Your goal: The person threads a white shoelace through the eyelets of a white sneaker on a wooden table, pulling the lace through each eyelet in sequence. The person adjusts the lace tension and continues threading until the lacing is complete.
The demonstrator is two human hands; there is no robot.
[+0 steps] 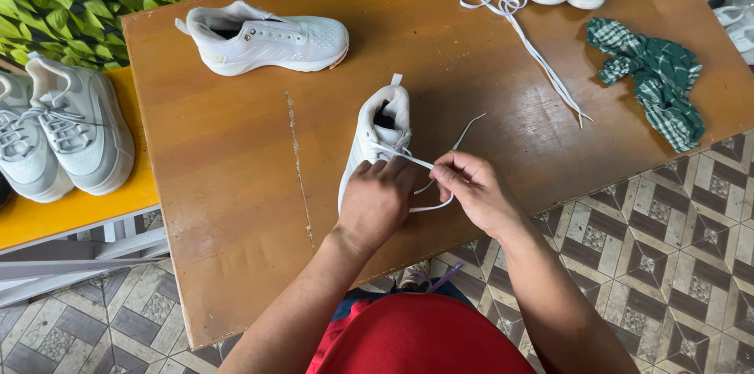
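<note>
Just the one view here, a head-worn camera looking steeply down over the person's own forearms onto the wooden counter (236, 185). It sits close, so the counter's near edge runs right under the chest and the far edge reaches the top of the frame. The counter looks skewed, near-left corner lowest. Tiled floor (675, 264) shows off the right edge, a yellow bench (47, 217) off the left.

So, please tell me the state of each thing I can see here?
White sneaker under the hands: upright, partly laced.
Its lace: pinched by the right hand.
Left hand: resting on that sneaker.
Second white sneaker: upright, unlaced.
Loose white lace: lying free.
Green checked cloth: crumpled.
</note>
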